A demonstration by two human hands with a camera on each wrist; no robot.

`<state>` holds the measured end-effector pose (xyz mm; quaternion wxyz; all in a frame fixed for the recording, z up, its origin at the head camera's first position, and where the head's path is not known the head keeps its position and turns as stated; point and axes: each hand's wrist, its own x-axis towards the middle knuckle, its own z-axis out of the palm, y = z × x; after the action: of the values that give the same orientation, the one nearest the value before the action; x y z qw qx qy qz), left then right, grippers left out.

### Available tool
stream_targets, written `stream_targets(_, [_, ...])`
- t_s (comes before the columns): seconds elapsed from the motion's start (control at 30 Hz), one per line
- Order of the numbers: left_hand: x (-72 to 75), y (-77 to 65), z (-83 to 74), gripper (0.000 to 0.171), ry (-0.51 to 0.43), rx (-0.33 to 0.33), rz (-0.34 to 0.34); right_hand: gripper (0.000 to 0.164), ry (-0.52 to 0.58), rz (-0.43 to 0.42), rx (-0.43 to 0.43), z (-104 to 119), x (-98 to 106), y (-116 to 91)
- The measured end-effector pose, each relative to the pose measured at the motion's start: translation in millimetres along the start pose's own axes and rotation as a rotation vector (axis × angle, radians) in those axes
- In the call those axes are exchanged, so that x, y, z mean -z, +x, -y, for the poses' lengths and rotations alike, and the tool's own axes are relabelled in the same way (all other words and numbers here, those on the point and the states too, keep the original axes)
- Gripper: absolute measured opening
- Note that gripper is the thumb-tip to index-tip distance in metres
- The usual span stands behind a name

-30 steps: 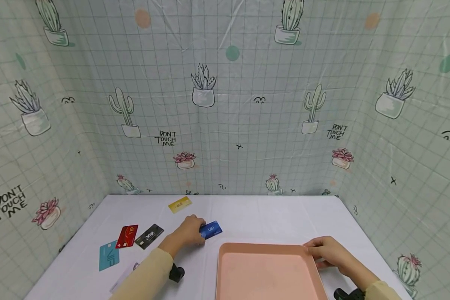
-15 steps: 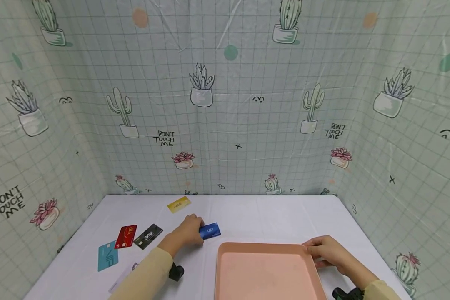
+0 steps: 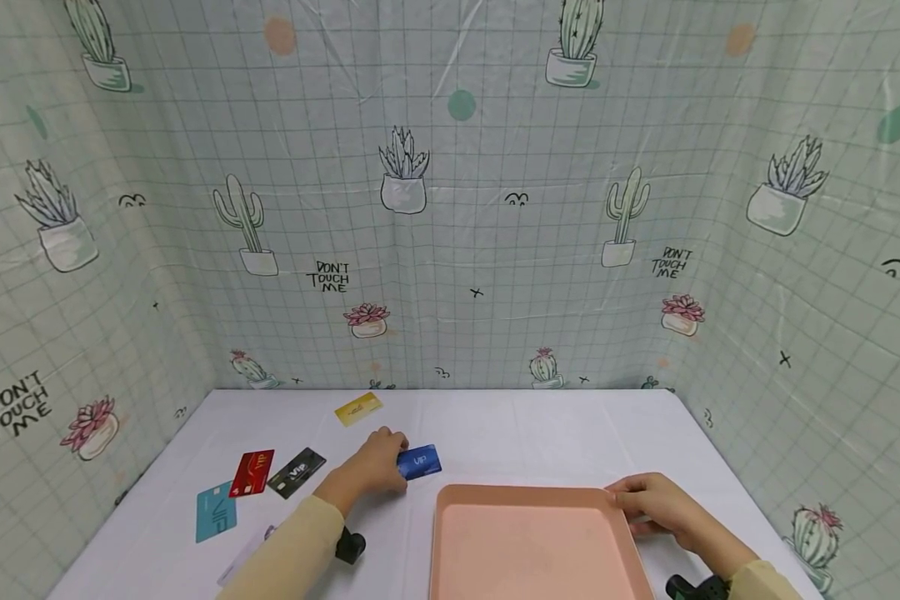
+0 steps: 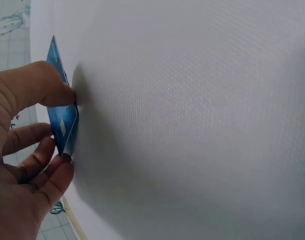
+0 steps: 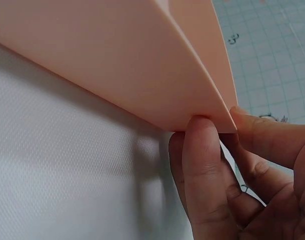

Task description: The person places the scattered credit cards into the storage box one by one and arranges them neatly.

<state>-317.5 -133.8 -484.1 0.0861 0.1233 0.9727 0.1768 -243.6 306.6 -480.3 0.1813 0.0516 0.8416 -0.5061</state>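
Observation:
Near the middle of the white table, my left hand [image 3: 377, 462] pinches a blue VIP card [image 3: 422, 462] by its left end. The left wrist view has the card [image 4: 63, 120] on edge, thumb on one face and fingers behind, close to the tablecloth; whether it touches the cloth I cannot tell. My right hand [image 3: 658, 507] grips the far right corner of a pink tray [image 3: 525, 497]. In the right wrist view, thumb and fingers [image 5: 202, 165] pinch the tray's corner [image 5: 212, 112] from both sides.
Left of my left arm lie a black VIP card [image 3: 297, 472], a red VIP card [image 3: 252, 473] and a teal card [image 3: 216, 512]. My sleeve partly covers a pale card [image 3: 243, 560]. A gold card [image 3: 358, 409] lies near the back edge. Patterned curtains [image 3: 450, 250] enclose the table.
The blue card has turned slightly in my left hand's grip. Both hands stay in nearly the same places, and the tray has not visibly moved.

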Motion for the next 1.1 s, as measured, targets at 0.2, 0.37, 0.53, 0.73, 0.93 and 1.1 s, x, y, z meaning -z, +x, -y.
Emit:
stream_targets(0.2, [0.1,-1.9,-1.1,0.066,0.017,-0.030,0.000,0.032,0.016,0.027,0.010,-1.7,1.4,-0.7])
stream_targets(0.37, [-5.0,-2.4,-3.1,0.069,0.140,-0.066,0.010,0.034,0.023,0.040,0.021,-1.9,1.4,-1.8])
stream_targets(0.53, [-11.4,-4.6,-4.0,0.069,0.296,-0.094,-0.035,0.034,0.032,0.048,0.036,-2.1,1.2,-2.9])
stream_targets(0.73, [-6.5,-6.3,-7.1,0.072,0.310,-0.090,-0.063,0.032,0.011,-0.004,0.013,0.5,-1.5,-1.9])
stream_targets(0.93, [-1.8,-4.8,-6.5,0.067,0.207,-0.060,-0.017,0.030,0.006,-0.034,-0.007,2.8,-3.1,-1.9])
stream_targets(1.1, [-5.7,-9.5,-3.6,0.073,0.061,-0.051,0.005,0.029,0.010,-0.029,-0.008,1.2,-4.5,-1.6])
